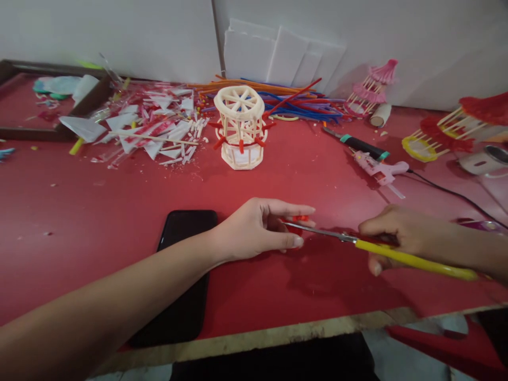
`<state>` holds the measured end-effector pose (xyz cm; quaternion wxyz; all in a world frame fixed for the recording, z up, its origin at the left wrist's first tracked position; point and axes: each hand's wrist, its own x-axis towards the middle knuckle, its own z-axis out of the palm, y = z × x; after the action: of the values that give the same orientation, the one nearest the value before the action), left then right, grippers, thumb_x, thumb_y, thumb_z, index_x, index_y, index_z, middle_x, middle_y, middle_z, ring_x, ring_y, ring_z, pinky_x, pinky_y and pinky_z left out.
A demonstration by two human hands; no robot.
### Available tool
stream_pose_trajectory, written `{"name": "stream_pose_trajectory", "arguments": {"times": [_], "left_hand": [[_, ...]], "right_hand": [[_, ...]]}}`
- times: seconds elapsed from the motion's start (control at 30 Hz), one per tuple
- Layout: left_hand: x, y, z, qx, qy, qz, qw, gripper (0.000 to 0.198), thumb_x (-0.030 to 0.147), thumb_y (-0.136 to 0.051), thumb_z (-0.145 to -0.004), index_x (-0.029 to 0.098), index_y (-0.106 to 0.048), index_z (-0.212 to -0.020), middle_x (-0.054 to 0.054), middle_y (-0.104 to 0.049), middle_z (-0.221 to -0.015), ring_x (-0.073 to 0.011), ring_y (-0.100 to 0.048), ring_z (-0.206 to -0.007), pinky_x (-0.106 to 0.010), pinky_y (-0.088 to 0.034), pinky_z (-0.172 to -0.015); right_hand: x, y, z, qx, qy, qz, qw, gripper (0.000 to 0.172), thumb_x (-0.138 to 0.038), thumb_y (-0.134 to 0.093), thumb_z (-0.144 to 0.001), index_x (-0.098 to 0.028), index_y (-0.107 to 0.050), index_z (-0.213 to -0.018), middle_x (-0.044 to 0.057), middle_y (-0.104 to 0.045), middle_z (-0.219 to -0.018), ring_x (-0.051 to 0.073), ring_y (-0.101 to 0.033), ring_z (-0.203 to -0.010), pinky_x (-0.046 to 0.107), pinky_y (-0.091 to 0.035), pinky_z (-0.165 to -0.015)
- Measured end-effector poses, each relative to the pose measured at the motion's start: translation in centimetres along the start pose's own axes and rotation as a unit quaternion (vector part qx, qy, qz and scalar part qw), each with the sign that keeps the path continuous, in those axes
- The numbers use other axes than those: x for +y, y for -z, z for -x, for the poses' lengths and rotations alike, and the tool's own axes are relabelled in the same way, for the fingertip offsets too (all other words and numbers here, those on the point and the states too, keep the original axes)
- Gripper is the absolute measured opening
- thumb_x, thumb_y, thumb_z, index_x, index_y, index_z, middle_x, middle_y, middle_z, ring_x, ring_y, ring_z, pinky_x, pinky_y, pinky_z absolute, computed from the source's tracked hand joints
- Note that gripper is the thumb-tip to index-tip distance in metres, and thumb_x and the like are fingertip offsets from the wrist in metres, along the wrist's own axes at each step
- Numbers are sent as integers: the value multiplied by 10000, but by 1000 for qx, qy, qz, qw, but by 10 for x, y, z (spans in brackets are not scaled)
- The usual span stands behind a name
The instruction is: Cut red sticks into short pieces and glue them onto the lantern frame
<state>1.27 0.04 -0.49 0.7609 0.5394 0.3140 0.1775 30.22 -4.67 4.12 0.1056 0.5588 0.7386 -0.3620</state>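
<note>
My left hand [257, 227] is closed, its thumb and fingers pinched round a small red piece [300, 218] above the table. In my right hand [408, 235] is a pair of scissors [408, 256] with yellow handles. The thin metal blades point left and reach between the fingers of my left hand, at the red piece. My fingers hide part of the piece, so I cannot tell its full shape or whether the blades touch it. Beyond my hands, a cream stick-built round frame [240, 129] with red pieces around its middle stands upright.
A black phone [186, 296] lies under my left forearm. Paper and plastic scraps [151, 127] are heaped at the back left. Coloured pipe cleaners [305, 103] lie along the wall. On the right are a pink glue gun [379, 168], its cord and a black-handled tool [363, 147].
</note>
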Motion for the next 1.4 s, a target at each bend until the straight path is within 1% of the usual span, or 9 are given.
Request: {"name": "stream_pose_trajectory", "arguments": {"times": [0.1, 0.3, 0.47, 0.6, 0.77, 0.87, 0.97, 1.17, 1.4], "left_hand": [[0, 0, 0, 16, -14, -6, 1000, 547, 151, -784, -717, 229, -670, -1246, -58, -764, -978, -72, -621, -620, -197, -502, -603], [2, 3, -3, 125, -65, -39, 989, 626, 165, -747, -761, 235, -574, -1359, -28, -736, -911, -51, -556, -573, -164, -479, -551], [-2, -2, 1, 159, -144, -164, 963, 527, 135, -685, -802, 219, -617, -1317, -55, -713, -1056, -74, -613, -707, -172, -533, -679], [-1, -5, 4, 151, -189, -261, 935, 485, 85, -630, -828, 210, -633, -1297, -57, -709, -1091, -66, -630, -709, -148, -530, -669], [-2, -1, 4, 139, -272, -349, 886, 472, 64, -623, -832, 176, -632, -1291, -22, -711, -865, -67, -604, -652, -153, -512, -659], [-4, 1, 4, 122, -319, -387, 857, 433, 91, -610, -864, 185, -629, -1287, -25, -723, -857, -86, -627, -691, -177, -515, -696], [-5, 2, 6, 114, -347, -402, 840, 429, 82, -592, -875, 209, -625, -1284, -46, -745, -990, -110, -670, -827, -198, -523, -775], [-6, 5, 5, 131, -327, -390, 851, 370, 71, -602, -860, 218, -680, -1191, -32, -759, -1004, -110, -691, -820, -196, -521, -786], [-3, 6, 2, 54, -297, -340, 891, 282, 89, -578, -884, 214, -729, -1087, -33, -773, -982, -126, -707, -854, -200, -519, -759]], "right_hand": [[3, 7, -4, -65, 10, 16, 998, 510, -683, -655, -743, -212, -530, -592, -9, -583, -570, 149, -489, -538, 271, -308, -525], [31, 6, -5, 94, -19, 80, 992, 549, -755, -586, -735, -234, -444, -639, -28, -460, -565, 159, -433, -560, 291, -306, -561], [36, -1, -10, 188, -140, 150, 960, 395, -616, -527, -841, -222, -534, -810, 49, -600, -707, 216, -532, -633, 341, -369, -603], [26, 4, -11, 181, -28, 146, 972, 316, -447, -473, -908, -207, -618, -1053, 129, -675, -981, 296, -627, -882, 416, -445, -774], [-6, 4, -18, 327, 33, -20, 944, 343, -512, -514, -887, -234, -707, -946, 111, -700, -920, 262, -643, -797, 408, -494, -706], [-33, -2, -35, 236, 9, -269, 934, 428, -572, -557, -878, -210, -712, -1044, 41, -658, -706, 163, -596, -576, 314, -494, -542], [-52, -8, -58, 179, 75, -413, 890, 414, -534, -626, -857, -191, -717, -1070, -4, -607, -660, 102, -541, -514, 237, -443, -458], [-60, -11, -86, 130, 151, -472, 859, 296, -453, -728, -809, -178, -764, -911, -39, -583, -596, 52, -475, -465, 198, -379, -431], [-56, -16, -81, 76, 168, -496, 849, 263, -358, -762, -793, -194, -744, -999, -35, -645, -644, 68, -546, -475, 203, -456, -468]]}}
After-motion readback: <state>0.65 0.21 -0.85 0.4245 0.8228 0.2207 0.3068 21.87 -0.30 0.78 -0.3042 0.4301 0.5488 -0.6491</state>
